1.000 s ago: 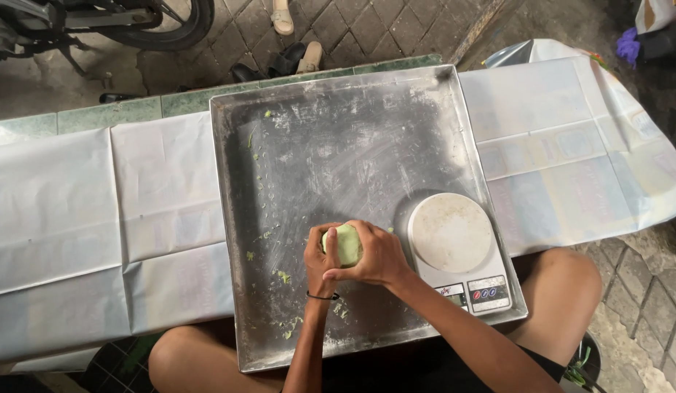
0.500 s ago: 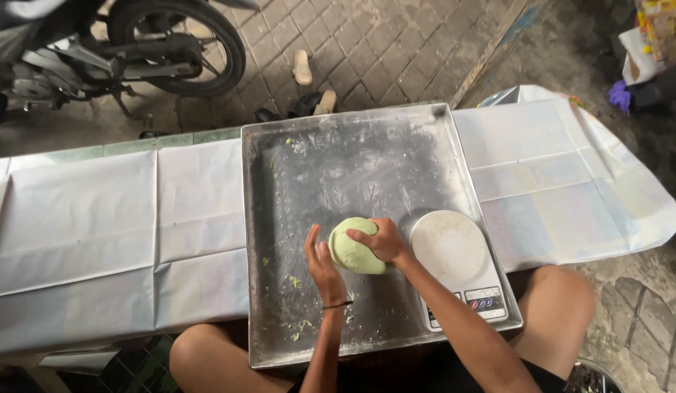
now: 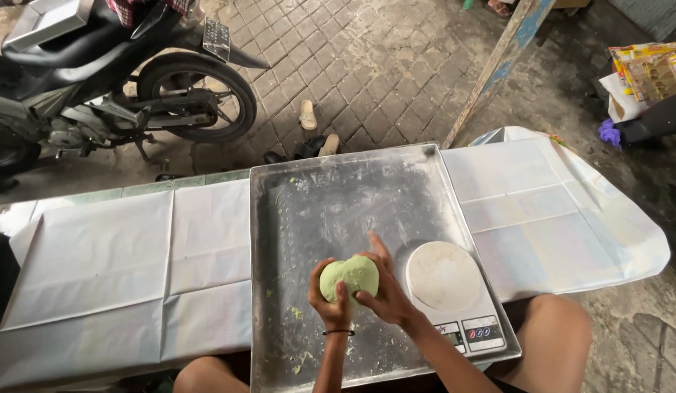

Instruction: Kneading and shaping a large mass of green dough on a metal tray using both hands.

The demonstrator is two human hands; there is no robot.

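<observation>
1. Far to the left of the metal tray (image 3: 309,196), across the brick paving, a motorcycle (image 3: 112,87) is parked; white paper (image 3: 120,269) covers the table right up to the tray's left edge. None of this touches your work.
2. Your left hand (image 3: 331,302) sits in the tray's near half, fingers closed around the underside and near face of the green dough ball (image 3: 350,275), thumb up on its front. Keep that cupping grip loose enough to let the ball turn.
3. The dough ball is held between both hands, over the tray's floured floor; whether it touches the floor I cannot tell. Roll it with even pressure so the surface smooths without cracking.
4. Your right hand (image 3: 389,291) wraps the ball's right side, fingers bent over it and one fingertip extended toward the tray's middle. Bring that finger in for a rounder shape.
5. In the tray's near right corner stands a kitchen scale (image 3: 454,291), its round platform bare. Green crumbs (image 3: 298,313) lie scattered left of your wrists; keep them out of the ball.
</observation>
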